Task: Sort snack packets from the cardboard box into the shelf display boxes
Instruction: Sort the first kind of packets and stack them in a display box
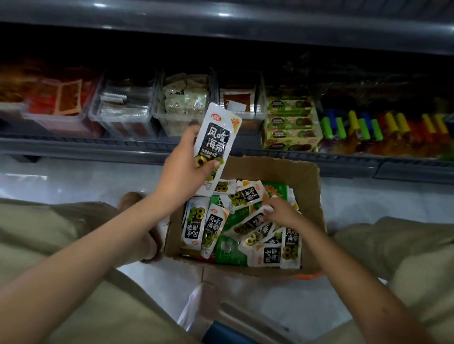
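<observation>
**Sorting far from finished**

Nearest, in the cardboard box (313, 205): many snack packets (246, 225) heaped, not sorted. At 3 o'clock of the heap, right hand (282, 213), fingers bent onto one; grip or only touch, impossible to tell. At 10 o'clock, left hand (185, 174) pinching one white packet (218, 133) upright. At 12 o'clock, shelf display boxes (170, 124), not reached yet.

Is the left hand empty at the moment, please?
No, the left hand grips a white and black snack packet by its lower end.

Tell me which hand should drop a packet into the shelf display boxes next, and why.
Left. The left hand grips a white-and-black packet raised toward the shelf display boxes; the right hand is low in the cardboard box, fingers among loose packets.
</observation>
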Demonstrator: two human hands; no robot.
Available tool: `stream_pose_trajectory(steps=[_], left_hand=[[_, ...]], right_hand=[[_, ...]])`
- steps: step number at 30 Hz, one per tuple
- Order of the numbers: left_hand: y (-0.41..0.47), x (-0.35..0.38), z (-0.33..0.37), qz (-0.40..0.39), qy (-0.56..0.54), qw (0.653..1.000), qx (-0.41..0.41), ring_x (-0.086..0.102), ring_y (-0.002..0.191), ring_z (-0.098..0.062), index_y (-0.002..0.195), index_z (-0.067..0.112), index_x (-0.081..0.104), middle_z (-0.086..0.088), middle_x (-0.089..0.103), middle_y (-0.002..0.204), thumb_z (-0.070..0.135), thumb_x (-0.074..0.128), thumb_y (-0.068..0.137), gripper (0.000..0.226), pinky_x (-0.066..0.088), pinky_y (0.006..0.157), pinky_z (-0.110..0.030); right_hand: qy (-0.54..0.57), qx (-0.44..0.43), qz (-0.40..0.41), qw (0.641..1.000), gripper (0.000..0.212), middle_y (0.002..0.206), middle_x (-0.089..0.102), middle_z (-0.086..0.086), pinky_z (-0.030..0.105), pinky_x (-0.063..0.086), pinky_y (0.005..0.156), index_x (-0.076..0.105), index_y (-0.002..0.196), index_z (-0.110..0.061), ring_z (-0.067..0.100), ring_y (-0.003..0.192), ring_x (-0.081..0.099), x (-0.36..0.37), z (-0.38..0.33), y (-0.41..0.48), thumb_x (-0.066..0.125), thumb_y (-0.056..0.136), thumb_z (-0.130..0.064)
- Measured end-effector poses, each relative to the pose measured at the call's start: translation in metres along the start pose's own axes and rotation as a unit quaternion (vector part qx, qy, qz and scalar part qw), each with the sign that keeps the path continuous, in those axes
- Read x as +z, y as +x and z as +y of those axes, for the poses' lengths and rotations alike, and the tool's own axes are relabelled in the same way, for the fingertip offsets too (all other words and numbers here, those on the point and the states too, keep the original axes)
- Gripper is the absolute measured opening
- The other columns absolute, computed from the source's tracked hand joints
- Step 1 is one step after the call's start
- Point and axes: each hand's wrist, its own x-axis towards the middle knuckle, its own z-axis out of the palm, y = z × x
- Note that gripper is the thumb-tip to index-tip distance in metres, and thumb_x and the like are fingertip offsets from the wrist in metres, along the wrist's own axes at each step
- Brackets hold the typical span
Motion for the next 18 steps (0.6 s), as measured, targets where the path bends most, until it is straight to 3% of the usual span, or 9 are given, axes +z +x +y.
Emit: stream_pose_trajectory(steps=[2, 5, 8, 10, 12, 16, 18], left_hand=[[-0.001, -0.003, 0.001, -0.008, 0.002, 1.0, 0.009, 0.053, 0.101, -0.004, 0.143, 0.019, 0.027, 0.012, 0.053, 0.12, 0.012, 0.07, 0.084, 0.073, 0.044, 0.075, -0.025], [-0.001, -0.008, 0.002, -0.016, 0.014, 0.999, 0.033, 0.05, 0.1, -0.001, 0.151, 0.024, 0.013, 0.018, 0.044, 0.126, 0.009, 0.067, 0.087, 0.085, 0.048, 0.075, -0.027], [0.006, -0.013, 0.001, -0.017, 0.038, 0.999, 0.033, 0.049, 0.122, -0.012, 0.148, 0.026, 0.03, 0.008, 0.044, 0.143, 0.008, 0.058, 0.093, 0.064, 0.042, 0.096, -0.027], [0.012, -0.016, 0.003, -0.014, 0.027, 0.999, 0.036, 0.042, 0.129, -0.009, 0.141, 0.023, 0.043, 0.003, 0.046, 0.144, 0.006, 0.053, 0.095, 0.05, 0.037, 0.106, -0.027], [0.015, -0.017, 0.011, -0.018, -0.026, 0.999, 0.042, 0.046, 0.121, -0.004, 0.135, 0.022, 0.049, 0.005, 0.053, 0.135, 0.007, 0.048, 0.097, 0.041, 0.043, 0.103, -0.031], [0.019, -0.022, 0.032, -0.013, -0.174, 0.984, 0.046, 0.059, 0.107, -0.001, 0.116, 0.033, 0.059, 0.019, 0.065, 0.11, 0.037, 0.041, 0.097, 0.026, 0.051, 0.091, -0.029], [0.023, -0.025, 0.039, -0.03, -0.2, 0.978, 0.056, 0.06, 0.106, 0.001, 0.113, 0.036, 0.058, 0.017, 0.065, 0.11, 0.044, 0.051, 0.092, 0.024, 0.05, 0.089, -0.024]], right_hand=[[0.065, -0.031, 0.026, 0.997, 0.031, 0.108, 0.062, 0.007, 0.029, 0.044, 0.076, 0.062, 0.109, -0.007, 0.024, 0.101, 0.059, -0.031, -0.029, -0.007, 0.073, 0.081, -0.014], [0.155, -0.094, 0.061, 0.981, 0.017, 0.092, 0.067, 0.002, 0.03, 0.051, 0.073, 0.064, 0.096, -0.015, 0.017, 0.083, 0.065, -0.079, -0.078, -0.03, 0.073, 0.081, -0.015], [0.244, -0.158, 0.068, 0.954, 0.008, 0.086, 0.068, -0.003, 0.015, 0.052, 0.066, 0.063, 0.09, -0.019, 0.002, 0.073, 0.067, -0.115, -0.122, -0.062, 0.066, 0.086, -0.012], [0.28, -0.201, 0.065, 0.937, 0.01, 0.086, 0.068, -0.006, 0.014, 0.051, 0.068, 0.063, 0.093, -0.02, 0.0, 0.077, 0.067, -0.13, -0.146, -0.077, 0.062, 0.087, -0.011], [0.285, -0.232, 0.071, 0.927, 0.012, 0.091, 0.068, -0.006, 0.016, 0.05, 0.074, 0.063, 0.094, -0.021, 0.002, 0.084, 0.066, -0.138, -0.165, -0.084, 0.062, 0.087, -0.012], [0.204, -0.263, 0.15, 0.931, 0.012, 0.116, 0.047, -0.001, 0.025, 0.046, 0.092, 0.064, 0.097, -0.017, 0.01, 0.109, 0.05, -0.15, -0.192, -0.081, 0.066, 0.085, -0.017], [0.162, -0.281, 0.189, 0.927, 0.021, 0.118, 0.049, -0.002, 0.024, 0.046, 0.092, 0.064, 0.105, -0.015, 0.012, 0.11, 0.051, -0.154, -0.202, -0.078, 0.068, 0.084, -0.017]])
